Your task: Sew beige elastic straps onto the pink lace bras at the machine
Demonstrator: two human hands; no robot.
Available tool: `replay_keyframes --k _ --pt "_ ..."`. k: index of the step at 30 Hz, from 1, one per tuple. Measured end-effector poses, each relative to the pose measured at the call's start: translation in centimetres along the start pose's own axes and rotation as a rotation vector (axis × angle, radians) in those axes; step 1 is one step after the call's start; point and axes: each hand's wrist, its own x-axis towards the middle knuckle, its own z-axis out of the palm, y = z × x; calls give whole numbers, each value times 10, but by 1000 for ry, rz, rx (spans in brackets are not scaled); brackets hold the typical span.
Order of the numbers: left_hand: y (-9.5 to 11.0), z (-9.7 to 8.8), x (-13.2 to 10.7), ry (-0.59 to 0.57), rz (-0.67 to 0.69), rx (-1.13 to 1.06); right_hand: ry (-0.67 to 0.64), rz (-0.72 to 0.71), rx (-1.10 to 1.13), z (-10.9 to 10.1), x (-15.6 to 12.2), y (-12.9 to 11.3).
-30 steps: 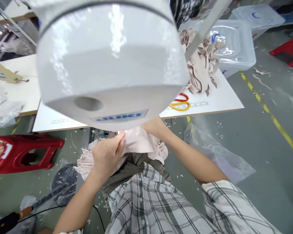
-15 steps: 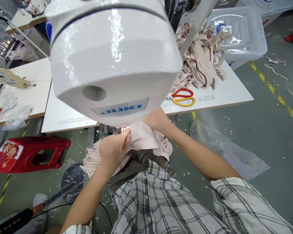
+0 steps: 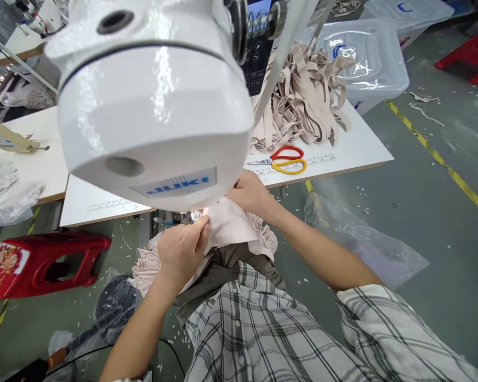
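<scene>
A white sewing machine head fills the upper middle of the view and hides the needle area. Under it lies a pale pink fabric piece with lace edges that hangs toward my lap. My left hand pinches the near edge of this fabric, fingers closed. My right hand grips the fabric's far side just below the machine; part of its fingers is hidden by the machine.
A heap of beige straps and red-and-yellow scissors lie on the white table. Clear plastic bins stand behind. A red stool and plastic bags are on the littered floor.
The view has shifted, so more of the machine's top and control panel shows. Both hands stay on the pink fabric; the right hand is now more visible.
</scene>
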Motion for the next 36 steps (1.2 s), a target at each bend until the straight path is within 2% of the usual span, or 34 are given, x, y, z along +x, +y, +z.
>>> replay_keyframes --k 4,9,14,17,19,21,25,28,32,36 --pt "-3 0 -6 -14 -33 -39 33 22 82 4 -2 4" --pt "-2 -3 -10 -5 -173 -168 54 93 338 16 -11 9" --pt "-1 -12 -13 -74 -274 -346 -30 358 759 25 -43 15" --pt "0 -18 -18 -131 -310 -410 -44 395 805 26 -68 16" --pt "4 -20 -21 -162 -273 -418 -17 331 694 24 -84 13" --pt "10 -17 -24 -209 -168 -405 19 191 495 22 -99 7" --pt "18 -3 -26 -304 77 -344 21 -317 128 15 -126 2" --pt "15 6 -28 -226 187 -275 43 -635 -104 9 -140 6" --pt "11 6 -32 -62 235 -194 27 -802 -311 4 -144 9" --pt "9 6 -36 -7 253 -213 43 -896 -320 2 -140 1"
